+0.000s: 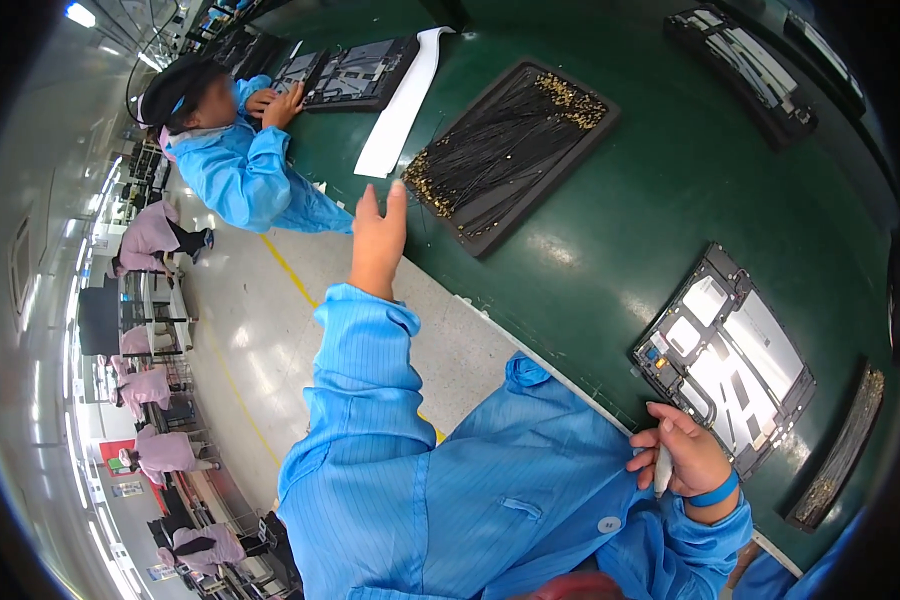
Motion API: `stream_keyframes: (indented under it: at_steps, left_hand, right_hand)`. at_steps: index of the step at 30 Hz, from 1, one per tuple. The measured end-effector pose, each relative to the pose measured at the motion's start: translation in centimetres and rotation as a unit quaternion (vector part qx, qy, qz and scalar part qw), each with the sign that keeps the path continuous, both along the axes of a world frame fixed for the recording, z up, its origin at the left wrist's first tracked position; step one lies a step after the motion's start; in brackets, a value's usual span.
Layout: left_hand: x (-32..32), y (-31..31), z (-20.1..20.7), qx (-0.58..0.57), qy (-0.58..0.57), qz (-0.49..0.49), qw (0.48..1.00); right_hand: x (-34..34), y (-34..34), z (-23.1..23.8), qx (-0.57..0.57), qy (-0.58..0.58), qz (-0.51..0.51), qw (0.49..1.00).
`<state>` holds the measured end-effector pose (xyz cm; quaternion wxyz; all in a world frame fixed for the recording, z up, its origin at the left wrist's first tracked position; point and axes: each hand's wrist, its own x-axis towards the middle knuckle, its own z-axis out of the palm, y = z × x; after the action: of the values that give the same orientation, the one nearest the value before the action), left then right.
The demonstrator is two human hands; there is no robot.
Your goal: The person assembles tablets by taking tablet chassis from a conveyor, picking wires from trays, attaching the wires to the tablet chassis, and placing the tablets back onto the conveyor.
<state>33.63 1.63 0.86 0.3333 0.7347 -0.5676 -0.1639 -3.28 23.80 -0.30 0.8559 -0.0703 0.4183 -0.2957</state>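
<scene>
My left hand (pixel 378 240) reaches out beside the near-left corner of a black tray (pixel 510 225). Its thumb and forefinger are stretched out and apart, and I see nothing between them. Many thin black cables (pixel 505 150) with small gold-coloured ends lie in that tray, a few strands hanging over its edge. At the table's near edge, my right hand (pixel 692 460) is curled around a slim white pen-like tool (pixel 662 468); a blue band circles the wrist. Just beyond it lies an opened flat electronic device (pixel 730 350) with silver plates and a black frame.
The green table (pixel 570 290) carries a white paper strip (pixel 400 105) and more device frames (pixel 745 75) at the far right. A bundle of cables (pixel 840 450) lies right. Across on the left, a co-worker in blue (pixel 245 170) handles a device (pixel 360 75).
</scene>
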Motion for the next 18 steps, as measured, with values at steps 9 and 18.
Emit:
stream_keyframes:
  at_steps: [9,18]
  left_hand:
    - [-0.4,-1.3,4.7,0.313,-0.13,-0.154,0.928]
    - [-0.8,-1.8,3.2,0.303,-0.153,-0.099,0.935]
  right_hand:
    - [-0.1,0.3,0.1,0.0,0.005,0.005,1.0]
    - [0.0,0.0,0.1,-0.007,0.006,0.01,1.0]
